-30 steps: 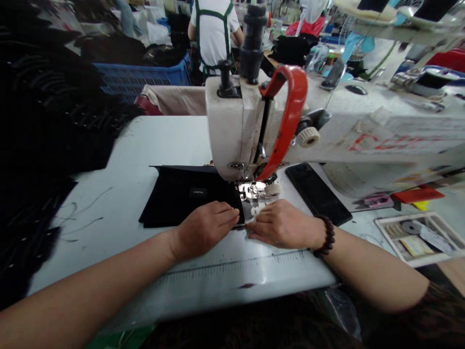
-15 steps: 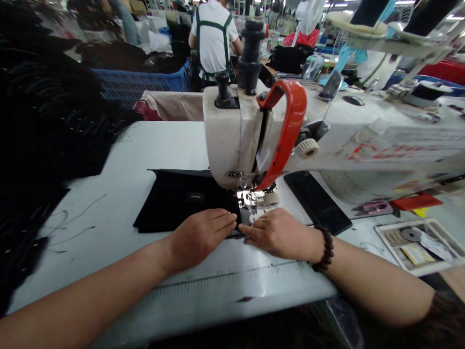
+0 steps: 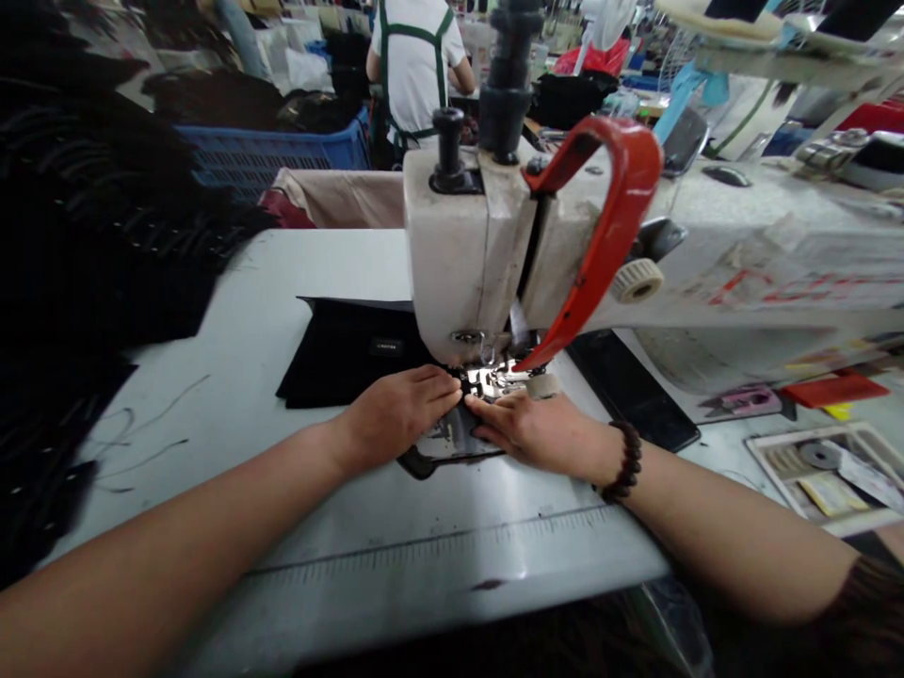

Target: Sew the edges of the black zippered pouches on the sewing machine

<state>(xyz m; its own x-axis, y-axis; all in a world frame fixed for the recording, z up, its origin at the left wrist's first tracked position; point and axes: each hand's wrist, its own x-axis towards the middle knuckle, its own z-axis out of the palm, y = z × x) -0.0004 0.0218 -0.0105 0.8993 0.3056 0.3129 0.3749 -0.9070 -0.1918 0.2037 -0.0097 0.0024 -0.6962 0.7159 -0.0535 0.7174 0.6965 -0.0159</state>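
A flat black fabric piece (image 3: 339, 353) with a small label (image 3: 386, 347) lies on the table, its right end at the presser foot (image 3: 487, 379) of a white sewing machine (image 3: 459, 254). My left hand (image 3: 399, 410) rests on the fabric's near right corner, fingers stretched out and flat. Just right of it, my right hand (image 3: 543, 433) lies by the needle plate, index finger stretched toward the fabric's edge and nearly meeting the left fingertips. Its other fingers are bent and partly hidden. Both thumbs are hard to make out.
An orange-red curved guard (image 3: 607, 226) fronts the machine head. A dark phone-like slab (image 3: 628, 391) lies to the right, near pink thread snips (image 3: 738, 402) and a parts tray (image 3: 833, 471). Dark garments (image 3: 91, 235) pile at left. Behind are a blue crate (image 3: 282, 151) and a person (image 3: 413, 71).
Both hands and the black fabric have moved away from me, further under the machine head. The metal needle plate in front of the hands is now uncovered. The view has shifted slightly.
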